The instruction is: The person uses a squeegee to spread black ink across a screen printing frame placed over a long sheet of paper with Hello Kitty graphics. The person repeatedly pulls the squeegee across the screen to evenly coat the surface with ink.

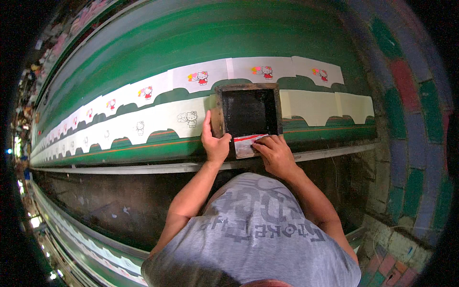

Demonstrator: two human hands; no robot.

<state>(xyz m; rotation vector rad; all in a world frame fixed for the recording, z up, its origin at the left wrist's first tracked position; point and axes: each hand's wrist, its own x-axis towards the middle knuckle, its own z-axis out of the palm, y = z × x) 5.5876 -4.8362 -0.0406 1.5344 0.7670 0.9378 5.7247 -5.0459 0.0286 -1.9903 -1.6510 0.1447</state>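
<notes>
A wooden screen printing frame [246,87] with a dark mesh [246,112] lies flat over the near row of white fabric pieces on the green table. At its near end is a pale panel [247,149] with a red strip. My left hand [216,145] is closed on the frame's left side, fingers along the outer edge and thumb toward the near corner. My right hand [276,154] has its fingers curled at the near right corner, over the panel. Whatever lies under those fingers is hidden. Left of the frame, a fabric piece [174,119] carries a black outline drawing of a cartoon cat.
A farther row of fabric pieces [201,78] bears coloured cat prints. Unprinted pieces [308,106] lie right of the frame. The green table [191,38] runs far left, with a pale rail [167,168] along its near edge. Another table with fabric [91,241] stands behind me. Coloured bricks [404,81] edge the right.
</notes>
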